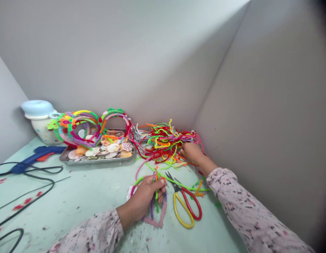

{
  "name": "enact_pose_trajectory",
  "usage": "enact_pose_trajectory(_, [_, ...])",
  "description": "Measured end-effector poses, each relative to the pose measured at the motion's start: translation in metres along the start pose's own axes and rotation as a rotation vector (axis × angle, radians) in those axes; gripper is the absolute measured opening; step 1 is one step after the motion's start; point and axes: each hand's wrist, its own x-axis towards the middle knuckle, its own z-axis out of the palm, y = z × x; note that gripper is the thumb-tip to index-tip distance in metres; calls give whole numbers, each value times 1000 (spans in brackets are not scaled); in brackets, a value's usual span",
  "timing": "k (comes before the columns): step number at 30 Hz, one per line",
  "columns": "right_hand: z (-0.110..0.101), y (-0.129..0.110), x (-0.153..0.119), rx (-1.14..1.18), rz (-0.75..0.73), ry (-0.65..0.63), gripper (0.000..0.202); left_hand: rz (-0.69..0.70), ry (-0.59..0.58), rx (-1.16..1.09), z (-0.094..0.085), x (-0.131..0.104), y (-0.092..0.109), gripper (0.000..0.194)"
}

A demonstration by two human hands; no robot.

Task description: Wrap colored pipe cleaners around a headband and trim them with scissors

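Low in the middle of the head view, my left hand [145, 195] is closed around a bent pipe-cleaner piece [163, 214] in pink, purple, green and orange. Its fingers pinch the upper part, and a pink loop hangs below them. Farther off, my right hand [190, 153] reaches into the right side of a tangled pile of pipe cleaners [163, 140]. Those fingers are curled shut on a pipe cleaner at the pile's edge; the tips are partly hidden. Scissors [185, 203] with one yellow and one red handle lie between my hands, blades pointing away.
A metal tray [99, 161] of seashells stands left of the pile, with fuzzy headbands [83, 128] on it. Beyond it are a blue glue gun [28, 163], a black cable [46, 184] and a white jar with a blue lid [44, 123]. Grey walls [126, 63] enclose the table.
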Motion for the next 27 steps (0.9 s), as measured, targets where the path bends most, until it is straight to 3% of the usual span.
enact_pose_trajectory(9, [-39,18,33,138,-100,-124,23,26,-16,4,-3,1,-3,25])
enact_pose_trajectory(16, [-23,20,21,206,-177,-172,25,30,-27,-3,-5,2,-5,25])
enact_pose_trajectory(20, [-8,7,12,162,-165,-85,41,42,-31,4,-5,2,-5,23])
enact_pose_trajectory(27, [-10,-11,34,109,-48,101,35,22,-27,6,-2,1,-2,22])
